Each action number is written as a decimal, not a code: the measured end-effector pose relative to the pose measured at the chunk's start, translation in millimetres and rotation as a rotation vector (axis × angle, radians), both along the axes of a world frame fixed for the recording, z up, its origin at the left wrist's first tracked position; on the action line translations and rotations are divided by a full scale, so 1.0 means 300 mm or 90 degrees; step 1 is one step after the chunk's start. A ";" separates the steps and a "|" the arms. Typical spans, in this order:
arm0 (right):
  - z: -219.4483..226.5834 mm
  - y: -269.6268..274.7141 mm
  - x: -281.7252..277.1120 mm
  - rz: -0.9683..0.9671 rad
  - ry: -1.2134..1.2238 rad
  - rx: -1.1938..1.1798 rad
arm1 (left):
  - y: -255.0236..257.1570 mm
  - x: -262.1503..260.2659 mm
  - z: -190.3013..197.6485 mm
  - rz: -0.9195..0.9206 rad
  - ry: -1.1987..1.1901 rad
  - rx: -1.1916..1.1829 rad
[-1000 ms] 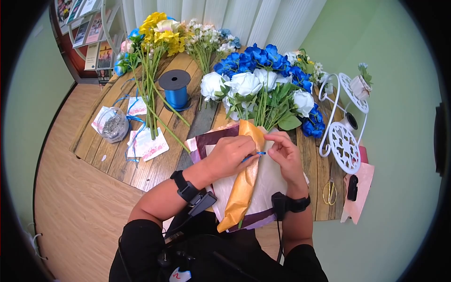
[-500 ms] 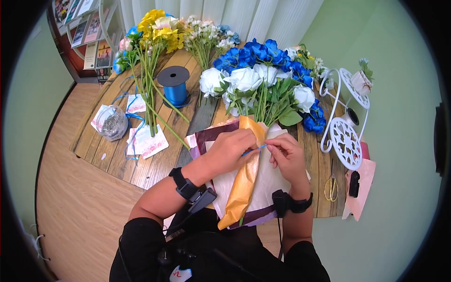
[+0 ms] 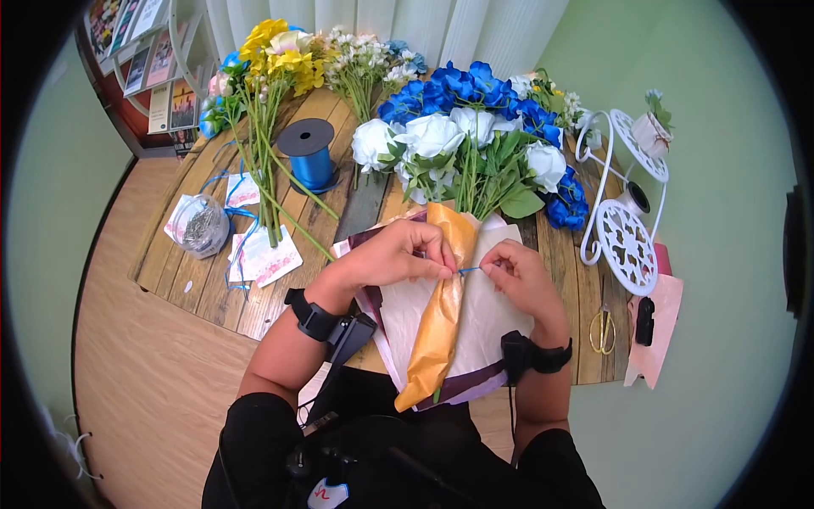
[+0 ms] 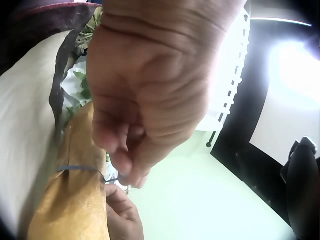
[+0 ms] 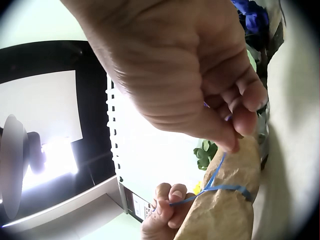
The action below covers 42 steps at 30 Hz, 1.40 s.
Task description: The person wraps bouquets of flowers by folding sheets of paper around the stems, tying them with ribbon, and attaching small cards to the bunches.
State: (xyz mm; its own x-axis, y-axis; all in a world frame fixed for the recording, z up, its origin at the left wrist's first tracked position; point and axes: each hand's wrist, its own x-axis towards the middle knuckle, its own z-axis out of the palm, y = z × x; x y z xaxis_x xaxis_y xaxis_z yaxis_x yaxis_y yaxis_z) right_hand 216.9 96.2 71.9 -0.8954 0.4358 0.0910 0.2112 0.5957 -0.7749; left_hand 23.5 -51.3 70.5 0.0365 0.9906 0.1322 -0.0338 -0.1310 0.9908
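A bouquet of white roses (image 3: 432, 136) and green stems lies on the table, its stems rolled in orange-gold wrapping paper (image 3: 432, 339). Thin blue ribbon (image 5: 227, 188) goes round this wrap and crosses over itself at one side. Between thumb and fingers my left hand (image 3: 411, 250) pinches one end of the ribbon, right beside the wrap. My right hand (image 3: 521, 280) pinches the other end, drawn out to the right of the wrap. Under the bouquet are sheets of cream paper (image 3: 487, 327) with dark purple borders.
Left of the bouquet stand a blue ribbon spool (image 3: 311, 165), a clear jar (image 3: 202, 225) and printed cards (image 3: 267, 257). Yellow flowers (image 3: 292, 66) lie behind, with blue flowers (image 3: 475, 89) beyond the roses. At right are gold-handled scissors (image 3: 603, 332) and a white metal stand (image 3: 626, 246).
My left hand has turned and lifted slightly, its thumb and fingertips now in view at the ribbon. My right hand has gone from loose fingers to pinching the ribbon, which stretches between both hands.
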 end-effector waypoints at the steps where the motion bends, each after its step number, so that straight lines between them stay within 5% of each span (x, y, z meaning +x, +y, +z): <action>1: -0.001 0.006 0.003 -0.001 0.000 -0.001 | 0.001 0.001 -0.001 -0.001 0.000 -0.001; 3: 0.000 0.016 0.005 0.015 0.092 -0.172 | 0.006 0.000 -0.005 -0.029 -0.158 0.031; 7: 0.017 -0.008 -0.018 0.094 0.212 -0.185 | 0.017 -0.006 -0.024 -0.014 -0.169 -0.001; 13: -0.008 -0.040 -0.050 0.191 0.267 -0.512 | 0.026 0.003 -0.029 0.044 -0.075 0.062; 18: -0.015 -0.027 -0.066 0.236 0.314 -0.597 | 0.022 0.013 -0.028 0.016 -0.233 0.064; 28: 0.002 0.016 -0.020 0.092 0.074 -0.571 | 0.004 -0.016 -0.002 -0.015 -0.127 -0.078; 34: 0.006 -0.022 -0.035 0.115 -0.015 -0.425 | 0.008 0.001 -0.013 0.001 0.036 -0.103; 36: 0.019 -0.033 -0.035 0.121 0.024 -0.171 | 0.021 0.002 -0.040 0.043 0.148 -0.047; 37: 0.024 -0.035 -0.033 0.122 0.025 -0.171 | 0.024 0.008 -0.038 0.084 0.255 0.009; 42: 0.038 -0.046 -0.025 0.142 -0.055 -0.049 | 0.015 0.026 -0.022 0.152 0.319 -0.071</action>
State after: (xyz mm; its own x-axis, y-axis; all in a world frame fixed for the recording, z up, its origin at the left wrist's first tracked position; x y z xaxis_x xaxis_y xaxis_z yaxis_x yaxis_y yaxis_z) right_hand 209.4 82.5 83.4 -0.9732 0.2294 -0.0155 0.1483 0.5748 -0.8047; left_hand 31.4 -46.9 63.8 -0.1596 0.9859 0.0502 0.4620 0.0297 0.8864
